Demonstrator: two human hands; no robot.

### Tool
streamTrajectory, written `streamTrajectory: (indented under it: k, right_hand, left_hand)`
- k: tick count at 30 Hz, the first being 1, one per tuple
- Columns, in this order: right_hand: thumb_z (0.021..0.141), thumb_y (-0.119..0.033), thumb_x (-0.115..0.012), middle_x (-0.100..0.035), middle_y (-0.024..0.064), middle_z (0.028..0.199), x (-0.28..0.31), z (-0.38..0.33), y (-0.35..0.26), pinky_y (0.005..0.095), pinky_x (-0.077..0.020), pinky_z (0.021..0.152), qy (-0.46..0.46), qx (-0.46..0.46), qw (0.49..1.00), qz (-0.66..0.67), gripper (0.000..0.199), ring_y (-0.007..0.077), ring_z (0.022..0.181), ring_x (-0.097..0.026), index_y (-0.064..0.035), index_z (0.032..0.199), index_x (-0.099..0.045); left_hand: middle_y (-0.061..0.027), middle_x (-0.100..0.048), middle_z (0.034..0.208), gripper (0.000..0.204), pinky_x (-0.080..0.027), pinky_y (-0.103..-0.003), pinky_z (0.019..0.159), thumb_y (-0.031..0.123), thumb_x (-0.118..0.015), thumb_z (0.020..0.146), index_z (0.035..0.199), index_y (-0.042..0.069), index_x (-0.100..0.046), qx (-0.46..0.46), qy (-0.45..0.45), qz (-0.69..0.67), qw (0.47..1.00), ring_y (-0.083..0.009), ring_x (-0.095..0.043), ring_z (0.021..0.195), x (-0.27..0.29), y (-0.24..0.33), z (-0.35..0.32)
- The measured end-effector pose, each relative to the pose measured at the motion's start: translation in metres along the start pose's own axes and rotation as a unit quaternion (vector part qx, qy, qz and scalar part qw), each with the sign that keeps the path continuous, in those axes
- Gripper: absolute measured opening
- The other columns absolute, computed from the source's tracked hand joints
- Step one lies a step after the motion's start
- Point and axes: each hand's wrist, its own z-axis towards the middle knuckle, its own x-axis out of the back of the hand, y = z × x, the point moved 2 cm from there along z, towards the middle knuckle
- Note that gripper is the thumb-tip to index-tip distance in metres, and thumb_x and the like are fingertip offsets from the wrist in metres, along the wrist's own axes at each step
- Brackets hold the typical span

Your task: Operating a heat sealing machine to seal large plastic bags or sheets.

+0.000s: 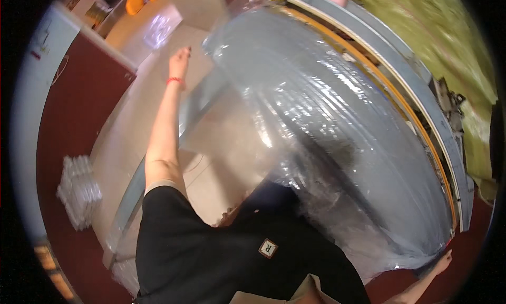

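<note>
My left hand (179, 64), with a red band at the wrist, reaches out at the upper left beside a big sheet of clear plastic film (300, 88). Its fingers are curled closed, and whatever may be in them I cannot make out. Glossy and creased, the film lies over a long grey-blue surface. Far out at the lower right, my right hand (443, 263) is closed at the corner where the film gathers to a point. Blur and small size hide the exact grip there.
A grey-blue frame with an orange strip (392, 77) curves along the far right side. Beyond it lies yellow-green sheeting (427, 25). Folded clear plastic (79, 193) rests on the dark red floor (68, 114) at left. A grey bar (132, 196) runs past my left arm.
</note>
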Motion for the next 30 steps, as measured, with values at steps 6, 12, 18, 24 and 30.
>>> streamTrajectory:
  k: [6, 12, 18, 24, 30]
  right_hand:
    - [0.081, -0.039, -0.054, -0.059, 0.0125, 0.095, -0.021, 0.009, -0.043, 0.0307, -0.04, 0.079, -0.064, 0.177, 0.98, 0.066, 0.046, 0.0227, 0.087, -0.054, 0.0027, 0.101, -0.055]
    - [0.085, -0.03, -0.052, -0.059, 0.0116, 0.093, -0.029, -0.013, -0.152, 0.029, -0.041, 0.077, -0.072, 0.341, 0.929, 0.128, 0.035, 0.0201, 0.084, -0.055, 0.0021, 0.1, -0.054]
    - [0.086, -0.014, -0.051, -0.058, 0.0059, 0.091, 0.017, -0.148, -0.323, 0.0244, -0.04, 0.079, -0.069, 0.483, 0.831, 0.267, 0.019, 0.0127, 0.084, -0.051, 0.0025, 0.095, -0.055]
    - [0.074, -0.006, -0.061, -0.058, 0.0051, 0.084, 0.094, -0.438, -0.481, 0.0227, -0.0427, 0.071, -0.367, 0.601, 0.614, 0.357, 0.014, 0.0132, 0.08, -0.055, 0.0002, 0.085, -0.058]
    - [0.062, -0.009, -0.072, -0.05, 0.0126, 0.114, 0.143, -0.593, -0.491, 0.0303, -0.0394, 0.088, -0.577, 0.656, 0.289, 0.391, 0.071, 0.0215, 0.103, -0.05, -0.0054, 0.124, -0.038]
  left_hand:
    - [-0.0172, -0.04, 0.127, 0.045, -0.026, -0.035, 0.1, 0.021, -0.058, 0.077, 0.117, 0.003, -0.047, -0.078, -0.182, 0.395, 0.897, -0.0285, -0.036, 0.119, 0.038, -0.116, -0.158]
    - [-0.0164, -0.055, 0.094, 0.023, -0.042, -0.036, 0.078, 0.01, -0.063, 0.07, 0.089, 0.0, -0.056, -0.099, -0.118, 0.356, 0.922, -0.033, -0.051, 0.091, 0.109, -0.105, -0.224]
    - [-0.0106, -0.055, 0.074, 0.008, -0.043, -0.033, 0.064, 0.006, -0.057, 0.075, 0.074, 0.0, -0.053, -0.082, 0.011, 0.241, 0.967, -0.026, -0.053, 0.069, 0.129, -0.035, -0.223]
    - [-0.0086, -0.057, 0.072, 0.003, -0.044, -0.027, 0.061, 0.001, -0.055, 0.076, 0.076, 0.002, -0.053, -0.286, -0.065, 0.051, 0.955, -0.0194, -0.056, 0.066, 0.075, 0.141, -0.263]
    - [-0.007, -0.054, 0.064, 0.009, -0.042, -0.029, 0.047, 0.005, -0.063, 0.07, 0.076, 0.005, -0.056, -0.446, -0.178, -0.099, 0.871, -0.0223, -0.054, 0.054, 0.044, 0.252, -0.281]
